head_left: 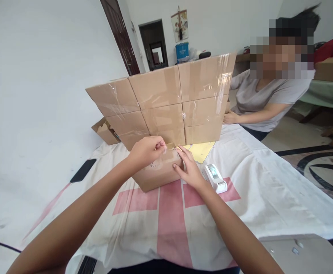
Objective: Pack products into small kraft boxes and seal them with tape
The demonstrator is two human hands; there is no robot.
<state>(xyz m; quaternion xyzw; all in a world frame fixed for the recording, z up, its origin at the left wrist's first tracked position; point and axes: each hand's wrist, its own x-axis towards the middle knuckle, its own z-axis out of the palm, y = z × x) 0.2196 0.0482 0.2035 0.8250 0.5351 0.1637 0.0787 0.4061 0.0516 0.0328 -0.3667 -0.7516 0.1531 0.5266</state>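
A small brown cardboard box point(162, 177) lies on the cloth in front of me, with shiny clear tape point(161, 161) on its top. My left hand point(148, 152) is closed in a pinch over the top of the box, a whitish, see-through bit of tape showing at its fingertips. On the right end of the box rests my right hand point(191, 171), its fingers stretched and thumb apart, holding nothing. Just right of that hand sits a white plastic device point(215, 178) with a clear window. Behind the box stands a wall of taped cardboard boxes point(163, 95).
A white cloth with pink patches point(172, 228) covers the table. A dark phone point(83, 170) lies at left, near an open carton point(105, 131). Yellow patterned paper point(202, 152) lies beside the stacked boxes. Another person point(258, 95) has a hand at the stack's right edge.
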